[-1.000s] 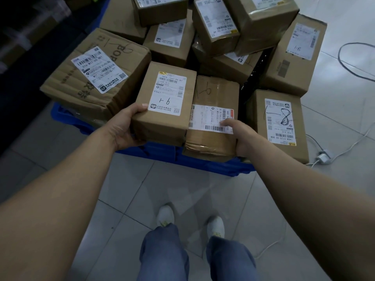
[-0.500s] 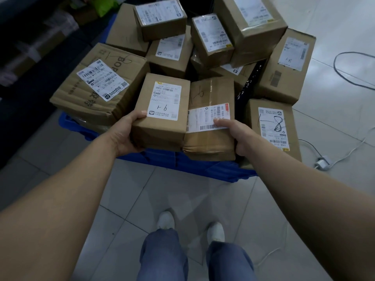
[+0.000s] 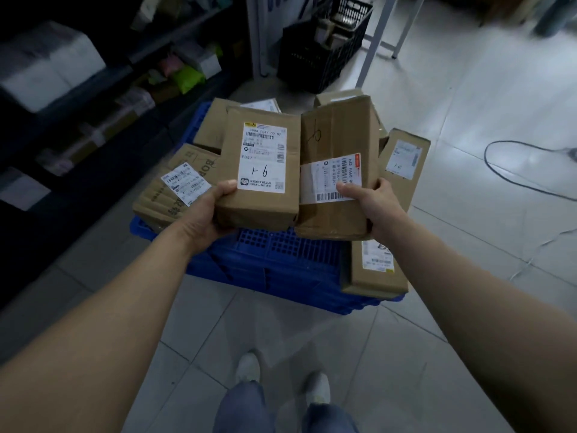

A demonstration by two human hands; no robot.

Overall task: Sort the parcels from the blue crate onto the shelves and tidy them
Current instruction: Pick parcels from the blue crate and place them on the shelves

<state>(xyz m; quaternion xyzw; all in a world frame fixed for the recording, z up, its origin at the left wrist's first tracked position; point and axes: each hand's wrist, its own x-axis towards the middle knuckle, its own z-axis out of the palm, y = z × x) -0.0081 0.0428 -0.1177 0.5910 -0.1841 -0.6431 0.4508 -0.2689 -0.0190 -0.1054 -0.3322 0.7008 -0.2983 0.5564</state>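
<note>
Dark shelves [image 3: 103,126] are standing along the person's left, carrying bags and boxes. The blue crate [image 3: 281,260], moulded plastic lattice, is sitting on floor tiles with remaining parcels [image 3: 165,195] lying inside. Two rectangular kraft-card parcels are hanging above the crate's near edge, touching side by side: the parcel marked 1-6 [image 3: 259,170], smooth and taped, and the creased parcel [image 3: 337,182]. The left hand [image 3: 203,214] is gripping the first and the right hand [image 3: 374,207] the second, thumbs on top, other fingers hidden beneath. Judged step: carrying out. The next move is calling for a turn to the shelves, matching the handwritten marks.
</note>
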